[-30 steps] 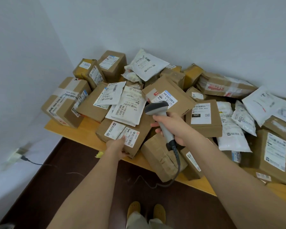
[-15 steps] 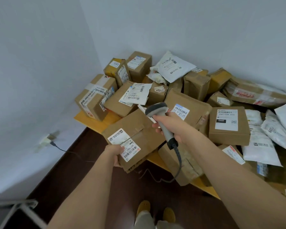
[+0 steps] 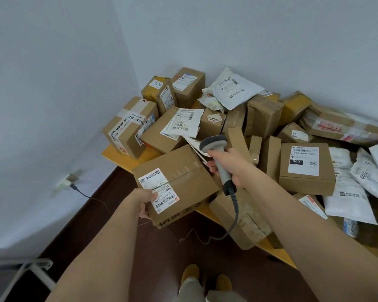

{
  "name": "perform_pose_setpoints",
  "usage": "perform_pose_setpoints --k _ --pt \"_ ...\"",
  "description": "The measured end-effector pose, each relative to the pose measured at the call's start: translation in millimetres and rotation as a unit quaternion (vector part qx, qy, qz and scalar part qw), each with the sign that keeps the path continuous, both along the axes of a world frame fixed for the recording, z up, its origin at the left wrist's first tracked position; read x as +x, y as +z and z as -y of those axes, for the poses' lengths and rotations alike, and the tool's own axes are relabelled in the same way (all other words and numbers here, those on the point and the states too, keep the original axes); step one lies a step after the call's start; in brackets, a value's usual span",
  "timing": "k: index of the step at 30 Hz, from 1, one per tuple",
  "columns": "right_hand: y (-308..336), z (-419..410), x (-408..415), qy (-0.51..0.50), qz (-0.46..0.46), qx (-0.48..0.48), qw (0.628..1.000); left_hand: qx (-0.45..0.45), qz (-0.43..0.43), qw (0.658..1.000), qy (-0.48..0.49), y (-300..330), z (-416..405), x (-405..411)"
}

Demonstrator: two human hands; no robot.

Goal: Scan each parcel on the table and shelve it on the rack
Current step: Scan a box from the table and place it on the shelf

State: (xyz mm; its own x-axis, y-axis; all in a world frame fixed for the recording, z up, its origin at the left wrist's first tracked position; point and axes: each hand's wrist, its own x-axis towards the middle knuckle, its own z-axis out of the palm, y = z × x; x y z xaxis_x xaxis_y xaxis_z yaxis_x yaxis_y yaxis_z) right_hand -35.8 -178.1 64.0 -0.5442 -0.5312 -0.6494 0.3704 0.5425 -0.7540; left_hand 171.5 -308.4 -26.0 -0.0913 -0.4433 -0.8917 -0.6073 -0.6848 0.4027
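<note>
The left hand (image 3: 145,202) grips the near left corner of a brown cardboard box (image 3: 179,182), thumb on its white label (image 3: 159,189). The box tilts out past the near edge of the yellow table (image 3: 127,159). The right hand (image 3: 229,165) is wrapped round a grey barcode scanner (image 3: 216,149), just right of the box. Many parcels are piled behind.

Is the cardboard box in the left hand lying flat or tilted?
Tilted: the cardboard box, gripped at its near corner by the left hand, slopes over the table edge.
</note>
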Motion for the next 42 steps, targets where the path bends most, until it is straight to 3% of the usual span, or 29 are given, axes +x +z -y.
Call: perform_pose_setpoints --k 11,23,30,42 --pt "6 -5 -7 0.054 -0.018 0.020 0.998 0.015 -0.125 0.991 0.041 -17 -25 -29" --pt "51 -20 -10 0.286 0.023 0.045 0.957 0.089 -0.102 0.988 -0.069 -13 -42 -24" --pt "78 -32 -6 0.275 0.023 0.069 0.959 0.048 -0.151 0.987 0.029 -25 -62 -25" --pt "120 -73 4 0.247 0.006 0.027 0.969 0.019 -0.126 0.990 0.061 -27 -84 -28"
